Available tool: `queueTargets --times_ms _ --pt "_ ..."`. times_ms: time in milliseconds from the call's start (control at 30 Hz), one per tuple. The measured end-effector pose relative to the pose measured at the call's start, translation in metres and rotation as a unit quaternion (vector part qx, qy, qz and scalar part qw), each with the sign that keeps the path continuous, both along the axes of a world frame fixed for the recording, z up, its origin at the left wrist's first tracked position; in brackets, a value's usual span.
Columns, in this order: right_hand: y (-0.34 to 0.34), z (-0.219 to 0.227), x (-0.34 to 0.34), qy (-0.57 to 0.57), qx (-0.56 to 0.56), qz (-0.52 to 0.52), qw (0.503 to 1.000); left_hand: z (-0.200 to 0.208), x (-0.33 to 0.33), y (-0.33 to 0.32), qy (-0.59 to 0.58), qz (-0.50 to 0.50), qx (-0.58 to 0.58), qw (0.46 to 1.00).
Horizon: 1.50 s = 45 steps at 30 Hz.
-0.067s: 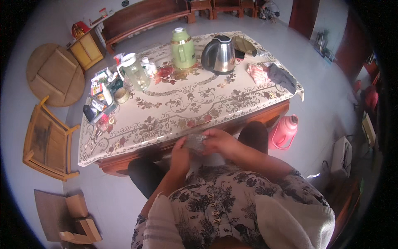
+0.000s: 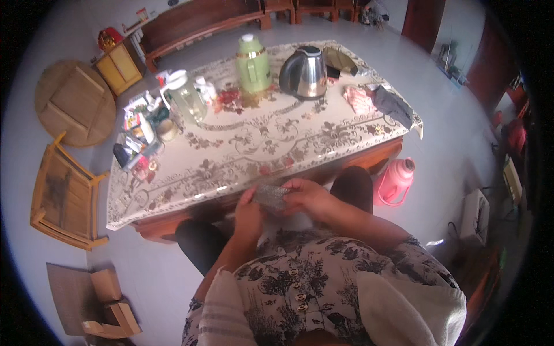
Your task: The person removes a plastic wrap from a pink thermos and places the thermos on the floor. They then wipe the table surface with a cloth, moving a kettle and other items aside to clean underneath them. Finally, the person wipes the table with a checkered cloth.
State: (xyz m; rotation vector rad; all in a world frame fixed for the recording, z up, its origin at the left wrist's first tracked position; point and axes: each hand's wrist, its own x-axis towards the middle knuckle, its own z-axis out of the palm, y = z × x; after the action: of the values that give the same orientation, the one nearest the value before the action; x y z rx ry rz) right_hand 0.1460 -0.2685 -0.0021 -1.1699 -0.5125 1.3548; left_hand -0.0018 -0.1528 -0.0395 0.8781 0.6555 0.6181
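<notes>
Between my two hands, just in front of the table's near edge, is a small grey, mesh-like piece (image 2: 270, 196), perhaps a scouring pad or wrapper; its kind is too blurred to tell. My left hand (image 2: 248, 212) pinches its left side with thumb and fingers. My right hand (image 2: 309, 198) grips the right side, fingers curled round it. Both hands are above my lap, between my knees. Beyond them spreads a table with a patterned cloth (image 2: 248, 155).
On the table stand a glass pitcher (image 2: 187, 101), a green thermos jug (image 2: 254, 69), a steel kettle (image 2: 311, 75) and a cluttered tray (image 2: 138, 135). A pink-and-white cloth (image 2: 359, 101) lies by a dark cloth (image 2: 392, 105). A pink thermos (image 2: 396, 181) stands on the floor, right.
The grey piece appears slightly flatter and wider between my hands. My left hand has shifted a little left. The view has tilted slightly.
</notes>
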Motion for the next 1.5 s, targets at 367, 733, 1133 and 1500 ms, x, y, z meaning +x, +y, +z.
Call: queueTargets --times_ms 367,733,1133,1500 --pt "-0.031 0.043 0.030 0.091 0.015 -0.088 0.992 0.027 0.025 0.005 -0.006 -0.104 0.218 0.970" --pt "-0.001 0.086 0.072 0.044 0.087 0.012 0.995 0.047 0.044 0.006 0.001 -0.267 0.193 0.944" --pt "0.012 0.069 0.085 0.076 0.071 -0.153 0.983 0.053 0.060 -0.006 0.036 -0.233 0.314 0.920" --pt "-0.009 0.045 0.034 0.092 -0.009 -0.119 0.989 0.059 0.077 0.004 -0.136 -0.156 0.042 0.977"
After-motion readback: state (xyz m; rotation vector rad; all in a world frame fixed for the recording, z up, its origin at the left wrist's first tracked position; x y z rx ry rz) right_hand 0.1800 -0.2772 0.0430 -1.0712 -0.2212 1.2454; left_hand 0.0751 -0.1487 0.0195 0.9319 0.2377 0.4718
